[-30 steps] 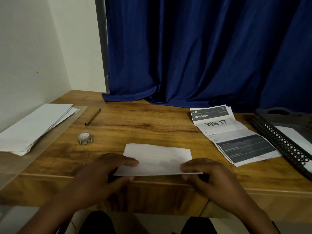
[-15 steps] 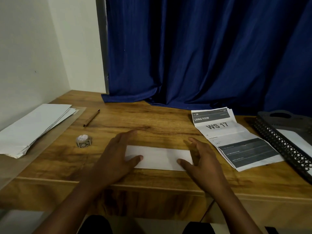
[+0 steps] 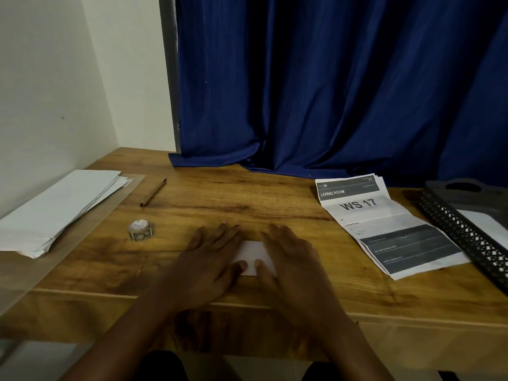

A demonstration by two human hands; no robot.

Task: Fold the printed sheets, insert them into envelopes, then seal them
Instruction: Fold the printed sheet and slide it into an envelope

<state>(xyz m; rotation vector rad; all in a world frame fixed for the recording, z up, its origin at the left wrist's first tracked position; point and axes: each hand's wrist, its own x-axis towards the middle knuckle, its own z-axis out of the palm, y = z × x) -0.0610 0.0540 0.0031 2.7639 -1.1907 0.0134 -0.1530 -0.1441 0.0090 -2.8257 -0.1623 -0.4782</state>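
Note:
A folded white sheet [image 3: 253, 255] lies flat near the front edge of the wooden table [image 3: 247, 199]. My left hand [image 3: 210, 259] and my right hand [image 3: 291, 259] press flat on it, palms down, fingers spread, thumbs almost meeting over its middle. Only a small patch of the sheet shows between them. A small pile of printed sheets [image 3: 384, 224], creased and marked "WS 17", lies to the right. A stack of white envelopes [image 3: 57, 207] rests at the left on a clear plastic sheet.
A small roll of tape [image 3: 140, 229] stands left of my hands, and a brown pen [image 3: 152, 192] lies behind it. A black mesh tray [image 3: 467, 229] holding a white paper sits at the right edge. A blue curtain [image 3: 330, 92] hangs behind the table.
The sheet went from held at the table's edge to folded narrower and lying flat. Both hands then slid inward from its ends and now cover most of it.

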